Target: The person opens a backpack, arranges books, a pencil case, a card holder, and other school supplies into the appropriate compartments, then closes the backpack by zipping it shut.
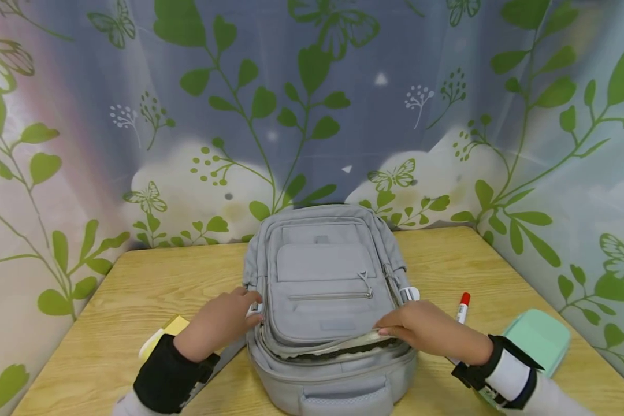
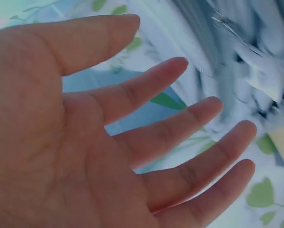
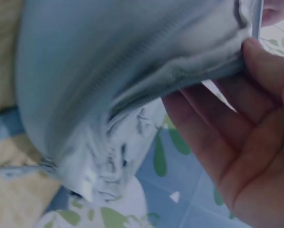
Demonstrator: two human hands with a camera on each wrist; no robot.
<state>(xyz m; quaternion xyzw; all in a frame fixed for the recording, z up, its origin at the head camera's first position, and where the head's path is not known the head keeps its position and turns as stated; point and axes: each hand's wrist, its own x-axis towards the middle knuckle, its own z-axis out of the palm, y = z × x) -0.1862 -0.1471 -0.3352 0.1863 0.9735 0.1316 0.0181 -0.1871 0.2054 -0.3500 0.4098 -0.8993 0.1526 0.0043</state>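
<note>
A grey backpack lies on its back on the wooden table, its top handle toward me. Its zipped compartment is partly open along the near edge, leaving a dark gap; the contents are hidden. My right hand pinches the edge of the front flap between thumb and fingers and lifts it slightly. At the bag's left side, my left hand is beside a white buckle; whether it touches the bag is unclear. In the left wrist view its fingers are spread and hold nothing.
A yellow and white object is partly hidden behind the left wrist. To the right lie a red-capped marker and a mint-green case, partly covered by the right forearm. A leaf-patterned curtain borders the table's back and sides.
</note>
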